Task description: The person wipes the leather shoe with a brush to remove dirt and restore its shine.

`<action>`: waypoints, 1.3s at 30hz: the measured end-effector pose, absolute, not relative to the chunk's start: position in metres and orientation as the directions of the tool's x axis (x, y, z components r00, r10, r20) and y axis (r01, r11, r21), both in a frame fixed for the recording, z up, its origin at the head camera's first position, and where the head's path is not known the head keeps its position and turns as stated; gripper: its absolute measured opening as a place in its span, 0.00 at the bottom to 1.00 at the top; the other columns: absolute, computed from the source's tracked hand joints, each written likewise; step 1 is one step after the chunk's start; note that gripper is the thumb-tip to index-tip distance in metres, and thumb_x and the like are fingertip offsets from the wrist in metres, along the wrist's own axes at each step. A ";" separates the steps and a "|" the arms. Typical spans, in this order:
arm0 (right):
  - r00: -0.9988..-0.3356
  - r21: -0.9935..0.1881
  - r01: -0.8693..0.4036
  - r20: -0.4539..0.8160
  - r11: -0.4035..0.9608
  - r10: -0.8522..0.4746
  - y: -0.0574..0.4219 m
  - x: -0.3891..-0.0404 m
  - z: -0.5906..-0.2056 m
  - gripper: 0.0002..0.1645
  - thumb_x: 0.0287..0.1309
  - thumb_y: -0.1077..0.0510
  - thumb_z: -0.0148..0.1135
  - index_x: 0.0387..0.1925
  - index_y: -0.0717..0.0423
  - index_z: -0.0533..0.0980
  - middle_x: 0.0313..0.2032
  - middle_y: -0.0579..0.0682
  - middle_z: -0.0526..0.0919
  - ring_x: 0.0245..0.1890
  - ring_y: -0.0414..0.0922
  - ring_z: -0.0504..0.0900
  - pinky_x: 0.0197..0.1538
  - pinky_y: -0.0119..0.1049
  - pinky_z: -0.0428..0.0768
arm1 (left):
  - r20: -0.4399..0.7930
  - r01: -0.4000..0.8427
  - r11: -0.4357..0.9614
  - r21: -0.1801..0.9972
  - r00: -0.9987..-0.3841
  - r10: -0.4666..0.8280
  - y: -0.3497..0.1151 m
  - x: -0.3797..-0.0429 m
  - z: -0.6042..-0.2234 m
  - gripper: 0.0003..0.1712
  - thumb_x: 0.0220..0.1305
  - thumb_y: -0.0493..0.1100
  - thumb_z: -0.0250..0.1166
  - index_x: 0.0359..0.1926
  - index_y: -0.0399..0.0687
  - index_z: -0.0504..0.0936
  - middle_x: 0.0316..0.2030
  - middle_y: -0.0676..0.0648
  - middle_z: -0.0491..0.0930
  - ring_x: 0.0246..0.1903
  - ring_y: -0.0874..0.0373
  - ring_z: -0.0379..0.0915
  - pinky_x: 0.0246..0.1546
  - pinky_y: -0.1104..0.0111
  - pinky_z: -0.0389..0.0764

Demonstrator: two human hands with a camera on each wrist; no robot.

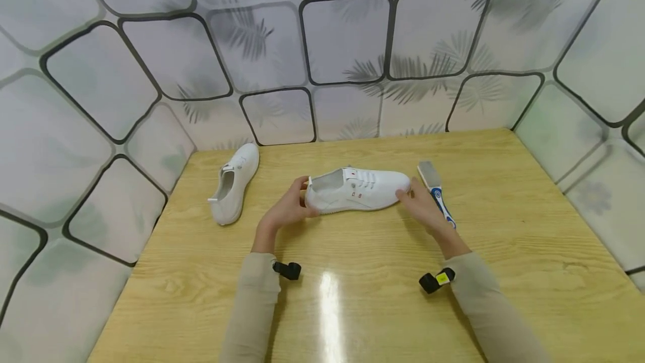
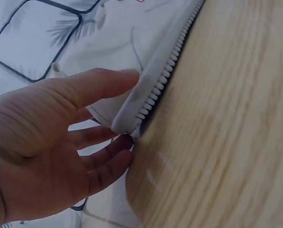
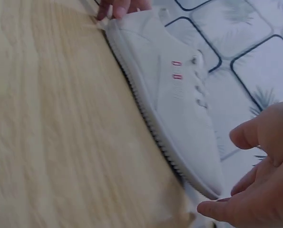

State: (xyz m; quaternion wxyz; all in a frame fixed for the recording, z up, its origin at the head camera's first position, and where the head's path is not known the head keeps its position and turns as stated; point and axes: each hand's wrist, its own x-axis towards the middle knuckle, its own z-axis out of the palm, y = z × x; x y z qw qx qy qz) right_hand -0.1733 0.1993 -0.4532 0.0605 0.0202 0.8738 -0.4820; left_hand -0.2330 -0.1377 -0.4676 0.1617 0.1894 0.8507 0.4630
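A white lace-up shoe (image 1: 373,190) with small red marks on its side stands sole-down on the wooden table, toe to the right. My left hand (image 1: 291,204) holds its heel end; in the left wrist view the thumb lies on the side of the sole edge (image 2: 148,88) and the fingers reach behind the heel. Around the toe is my right hand (image 1: 422,204), its fingers spread. The right wrist view shows that hand (image 3: 262,175) with thumb apart from the shoe and one fingertip close to the toe; contact there is unclear.
A second white shoe (image 1: 235,182) stands at the table's back left. Right of my right hand lies a brush (image 1: 436,192) with a blue and white handle, partly behind the forearm. Patterned walls (image 1: 347,43) border the table (image 1: 201,296) at the back and sides.
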 end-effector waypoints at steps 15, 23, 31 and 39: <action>-0.975 -0.880 0.224 -0.204 0.418 0.092 0.182 -0.192 -0.456 0.41 0.73 0.50 0.48 0.76 0.65 0.46 0.75 0.63 0.51 0.75 0.58 0.51 0.73 0.52 0.54 | -0.065 0.264 0.601 0.754 -0.881 0.469 -0.142 -0.235 -0.465 0.36 0.58 0.40 0.74 0.63 0.41 0.66 0.52 0.41 0.75 0.47 0.50 0.75 0.47 0.60 0.77; -0.982 -0.921 0.187 -0.180 0.343 0.051 0.174 -0.203 -0.446 0.42 0.73 0.53 0.49 0.77 0.65 0.43 0.76 0.63 0.46 0.76 0.57 0.49 0.73 0.50 0.57 | -0.031 0.295 0.652 0.699 -0.898 0.439 -0.147 -0.226 -0.458 0.34 0.53 0.39 0.77 0.56 0.36 0.68 0.45 0.41 0.77 0.44 0.51 0.73 0.48 0.59 0.76; -0.988 -0.978 0.151 -0.146 0.145 0.046 0.148 -0.230 -0.445 0.38 0.71 0.59 0.52 0.76 0.63 0.51 0.75 0.62 0.52 0.70 0.58 0.63 0.65 0.49 0.71 | -0.043 0.244 0.727 0.641 -0.935 0.352 -0.161 -0.205 -0.446 0.37 0.52 0.45 0.79 0.55 0.35 0.68 0.45 0.39 0.77 0.45 0.49 0.75 0.48 0.57 0.77; -0.987 -0.985 0.159 -0.156 0.069 0.048 0.110 -0.254 -0.450 0.36 0.70 0.61 0.51 0.75 0.64 0.54 0.74 0.60 0.56 0.72 0.52 0.60 0.66 0.46 0.69 | -0.003 0.166 0.765 0.622 -0.977 0.214 -0.173 -0.184 -0.450 0.40 0.47 0.47 0.80 0.54 0.34 0.69 0.44 0.38 0.80 0.43 0.47 0.77 0.47 0.55 0.78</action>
